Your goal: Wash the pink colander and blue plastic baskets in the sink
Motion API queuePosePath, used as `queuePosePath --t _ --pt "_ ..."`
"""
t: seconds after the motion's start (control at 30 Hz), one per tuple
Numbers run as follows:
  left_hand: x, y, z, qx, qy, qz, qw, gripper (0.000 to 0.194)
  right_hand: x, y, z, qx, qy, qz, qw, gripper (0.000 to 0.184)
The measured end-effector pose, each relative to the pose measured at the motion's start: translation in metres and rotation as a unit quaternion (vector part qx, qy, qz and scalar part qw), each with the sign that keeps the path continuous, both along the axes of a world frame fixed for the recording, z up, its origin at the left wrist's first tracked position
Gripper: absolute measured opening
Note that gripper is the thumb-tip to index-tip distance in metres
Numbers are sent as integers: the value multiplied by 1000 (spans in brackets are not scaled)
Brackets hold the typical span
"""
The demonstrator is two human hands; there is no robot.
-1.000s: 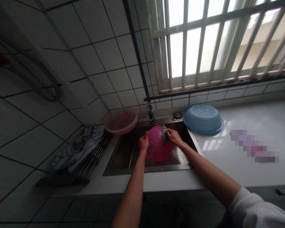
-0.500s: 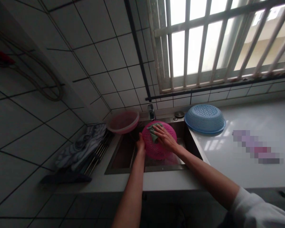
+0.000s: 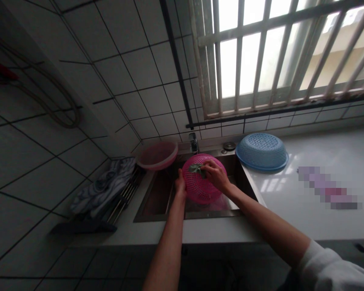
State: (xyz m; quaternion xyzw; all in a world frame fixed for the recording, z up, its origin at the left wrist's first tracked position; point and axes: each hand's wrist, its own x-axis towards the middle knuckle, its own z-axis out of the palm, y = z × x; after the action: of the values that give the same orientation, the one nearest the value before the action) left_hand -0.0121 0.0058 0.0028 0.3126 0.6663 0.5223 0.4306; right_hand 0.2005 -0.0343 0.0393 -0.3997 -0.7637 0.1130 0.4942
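One hand (image 3: pixel 180 185) (left) on colander (image 3: pixel 202 191) edge

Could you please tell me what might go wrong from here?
The left hand holds the pink colander at one edge, so it might slip into the sink. The right hand grips one side of the green cloth, which could slip free. The colander appears close to the faucet and might knock it.

The colander (image 3: pixel 204 186) is plastic, slight sheen, pretty bumpy-looking with all those holes. Rag (image 3: pixel 195 168) looks like matt cloth. Sink (image 3: pixel 212 215) is smooth metal, kinda shiny in spots. Blue basket (image 3: pixel 261 148): textured plastic too. Counter (image 3: pixel 286 214)? Smooth and properly glossy.
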Motion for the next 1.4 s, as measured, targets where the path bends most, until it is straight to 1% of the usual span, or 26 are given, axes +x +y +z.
queuePosePath --t 0.1,0.17,0.2,0.27,0.43,0.5,0.6,0.7,0.77,0.87,0.93,1.0,1.07,1.1,1.17,1.2,1.23,1.3,1.33,1.4 --pt "2 -1 6 -7 -7 6 1000 77 24 11 1 -23 6 -101 995 29" --pt "1 -2 8 -3 5 8 1000 77 29 12 2 -31 -5 -127 991 26" --pt "1 -2 8 -3 12 9 1000 78 28 11 2 -35 -5 -124 992 26" --pt "-1 -2 7 -3 26 9 1000 78 20 5 3 -44 -2 -90 995 28" --pt "-5 2 1 -11 56 2 998 79 -9 -13 4 -46 -46 51 997 26" --pt "-6 4 2 -10 79 4 997 81 -12 -15 4 -39 -55 79 995 26" --pt "-3 5 10 -11 158 -1 987 82 -8 -13 4 -15 -36 61 997 27" --pt "1 1 20 -3 260 -22 965 76 -7 -13 4 11 -12 25 1000 33" --pt "5 -2 25 -2 304 -31 952 74 -12 -15 3 25 -28 31 999 36" --pt "11 -7 28 19 330 -59 942 71 -25 -14 -3 35 -68 44 996 43" --pt "15 -10 29 44 335 -88 937 70 -28 -8 -10 13 -70 9 997 48" --pt "18 -12 29 61 336 -107 934 71 -21 3 -19 -39 -56 -52 996 49" --pt "20 -14 29 70 334 -119 932 72 -7 15 -27 -108 -39 -108 987 39" --pt "20 -14 28 71 333 -128 932 72 0 19 -31 -142 -30 -119 982 32" --pt "22 -13 25 75 324 -149 931 70 11 25 -36 -169 -19 -107 980 29" --pt "22 -12 24 78 313 -160 933 69 14 27 -38 -160 -20 -88 983 30" --pt "23 -10 22 85 296 -170 936 68 14 27 -40 -141 -26 -67 987 34" --pt "25 -8 20 110 262 -179 942 63 9 25 -40 -95 -53 -31 994 48" --pt "26 -7 19 127 258 -178 941 58 4 23 -40 -78 -70 -19 994 54" --pt "26 -8 21 165 291 -157 929 44 -8 18 -38 -54 -106 4 993 60"
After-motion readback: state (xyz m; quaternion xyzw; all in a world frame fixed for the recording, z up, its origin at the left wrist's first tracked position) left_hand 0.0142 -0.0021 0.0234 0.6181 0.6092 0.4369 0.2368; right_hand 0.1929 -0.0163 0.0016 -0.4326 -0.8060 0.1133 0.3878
